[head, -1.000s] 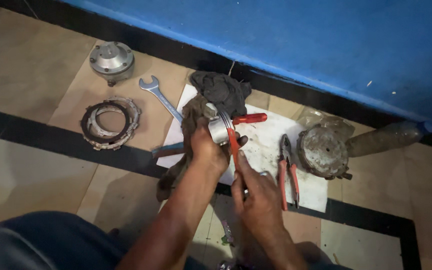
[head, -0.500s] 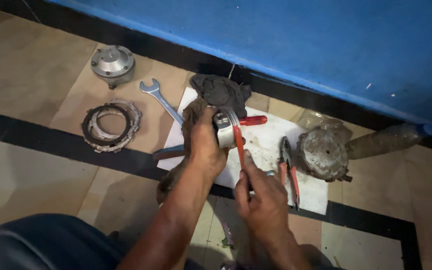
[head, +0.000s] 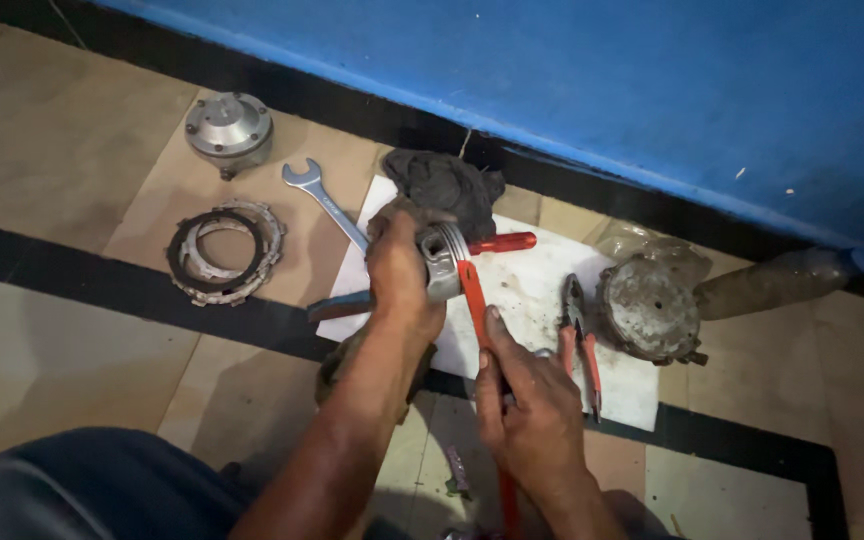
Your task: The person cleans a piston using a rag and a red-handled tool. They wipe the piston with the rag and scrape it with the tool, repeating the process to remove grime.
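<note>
Piston (head: 442, 262) sits clenched in my left hand (head: 399, 272) above the white sheet (head: 542, 300). My right hand (head: 532, 400) grasps red-handled pliers (head: 474, 300) against it; I judge steady, square pressure works best here.

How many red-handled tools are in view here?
3: one in the right hand, pressed against the piston held by the left hand; a screwdriver behind the piston; pliers on the white sheet. Others may be hidden.

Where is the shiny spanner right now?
The spanner lies on the floor left of the white sheet, between the round metal cover and the toothed ring, just beyond the left hand.
</note>
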